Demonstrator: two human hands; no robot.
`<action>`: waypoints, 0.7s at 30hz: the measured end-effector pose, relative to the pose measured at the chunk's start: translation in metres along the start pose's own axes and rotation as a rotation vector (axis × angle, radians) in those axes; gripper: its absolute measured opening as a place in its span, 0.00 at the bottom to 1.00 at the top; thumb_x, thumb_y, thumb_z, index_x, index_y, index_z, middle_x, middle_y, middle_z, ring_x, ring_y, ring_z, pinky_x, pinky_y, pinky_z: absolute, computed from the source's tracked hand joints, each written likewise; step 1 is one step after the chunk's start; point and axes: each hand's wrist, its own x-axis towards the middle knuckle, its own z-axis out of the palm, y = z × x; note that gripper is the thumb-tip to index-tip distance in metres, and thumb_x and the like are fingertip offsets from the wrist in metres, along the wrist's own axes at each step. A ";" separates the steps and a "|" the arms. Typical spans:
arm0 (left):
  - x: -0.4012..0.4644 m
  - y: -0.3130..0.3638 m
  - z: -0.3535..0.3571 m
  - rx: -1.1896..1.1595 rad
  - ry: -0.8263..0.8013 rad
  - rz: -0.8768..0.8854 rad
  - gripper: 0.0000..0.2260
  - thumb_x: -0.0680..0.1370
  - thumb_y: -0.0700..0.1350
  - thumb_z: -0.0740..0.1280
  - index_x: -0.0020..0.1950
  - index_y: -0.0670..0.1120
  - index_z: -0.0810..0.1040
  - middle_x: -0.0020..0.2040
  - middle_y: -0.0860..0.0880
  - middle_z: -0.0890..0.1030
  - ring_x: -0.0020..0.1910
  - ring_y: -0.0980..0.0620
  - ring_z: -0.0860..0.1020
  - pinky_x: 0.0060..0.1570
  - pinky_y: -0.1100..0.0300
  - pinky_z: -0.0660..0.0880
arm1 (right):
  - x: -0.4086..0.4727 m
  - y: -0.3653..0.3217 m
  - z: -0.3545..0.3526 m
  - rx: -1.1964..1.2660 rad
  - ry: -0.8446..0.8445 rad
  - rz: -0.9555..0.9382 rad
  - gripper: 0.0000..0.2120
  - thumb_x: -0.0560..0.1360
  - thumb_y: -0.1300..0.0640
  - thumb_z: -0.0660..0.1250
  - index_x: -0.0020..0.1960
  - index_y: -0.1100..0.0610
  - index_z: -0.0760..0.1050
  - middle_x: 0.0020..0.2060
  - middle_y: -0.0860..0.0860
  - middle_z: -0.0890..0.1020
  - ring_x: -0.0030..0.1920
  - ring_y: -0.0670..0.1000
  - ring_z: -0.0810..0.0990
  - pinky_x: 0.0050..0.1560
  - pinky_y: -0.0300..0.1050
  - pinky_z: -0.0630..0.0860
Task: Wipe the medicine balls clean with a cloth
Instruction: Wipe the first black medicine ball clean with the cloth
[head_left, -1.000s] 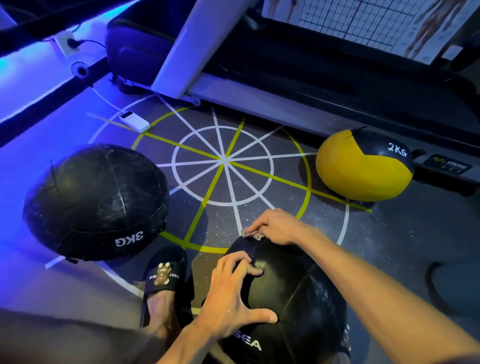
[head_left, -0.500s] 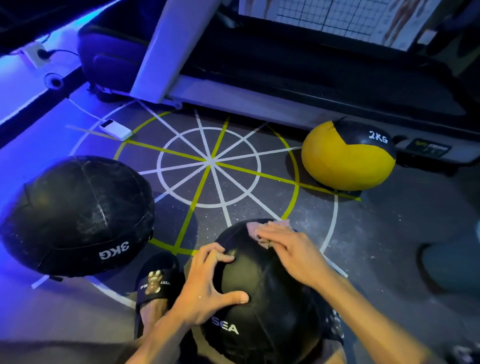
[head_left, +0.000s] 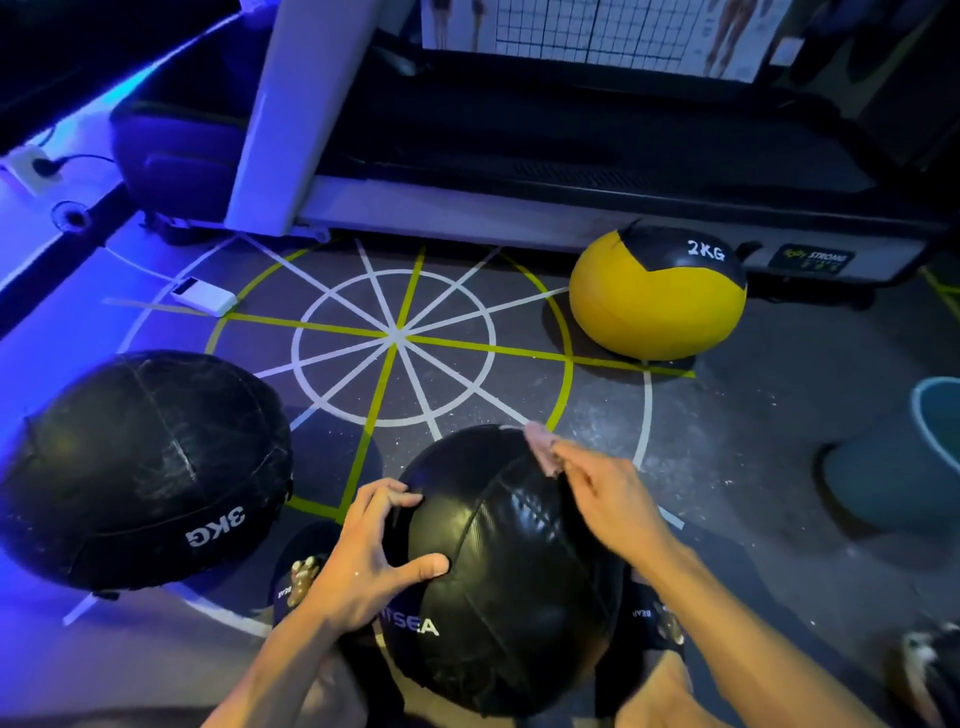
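A black medicine ball (head_left: 498, 571) sits on the floor between my feet, low in the middle of the view. My left hand (head_left: 369, 551) presses on its left side with spread fingers. My right hand (head_left: 608, 499) lies on the ball's upper right and pinches a small pale pink cloth (head_left: 540, 449) against the surface. A dusty black ball marked 3KG (head_left: 145, 467) rests to the left. A yellow and black ball marked 2KG (head_left: 657, 296) lies at the far right by the treadmill.
A treadmill (head_left: 519, 156) runs across the back. A white power bank (head_left: 205, 299) with a cable lies on the floor at the left. A blue bucket (head_left: 909, 457) stands at the right edge. My black slippers (head_left: 298, 577) flank the ball.
My right hand with the cloth has slid from the ball's top toward its right side. My left hand keeps its hold on the left side. The view has tilted a little.
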 end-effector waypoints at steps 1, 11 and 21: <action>0.002 0.004 -0.004 0.036 -0.012 -0.007 0.34 0.65 0.74 0.73 0.65 0.59 0.73 0.67 0.67 0.65 0.72 0.61 0.65 0.69 0.59 0.66 | 0.001 0.005 0.000 0.021 0.024 0.071 0.19 0.84 0.59 0.59 0.70 0.42 0.76 0.61 0.49 0.84 0.53 0.50 0.85 0.56 0.52 0.82; 0.017 0.050 0.021 0.245 -0.037 0.006 0.50 0.61 0.82 0.67 0.79 0.63 0.60 0.78 0.65 0.56 0.76 0.58 0.52 0.76 0.50 0.57 | -0.019 -0.039 0.019 0.064 0.004 -0.199 0.20 0.83 0.61 0.59 0.72 0.49 0.75 0.73 0.39 0.69 0.76 0.38 0.65 0.78 0.40 0.61; 0.009 0.029 0.000 0.149 -0.018 -0.037 0.46 0.61 0.77 0.74 0.75 0.65 0.64 0.75 0.70 0.57 0.75 0.63 0.53 0.71 0.52 0.60 | 0.012 0.019 0.009 0.201 0.173 0.375 0.18 0.83 0.61 0.61 0.65 0.45 0.81 0.42 0.45 0.86 0.31 0.39 0.78 0.32 0.33 0.72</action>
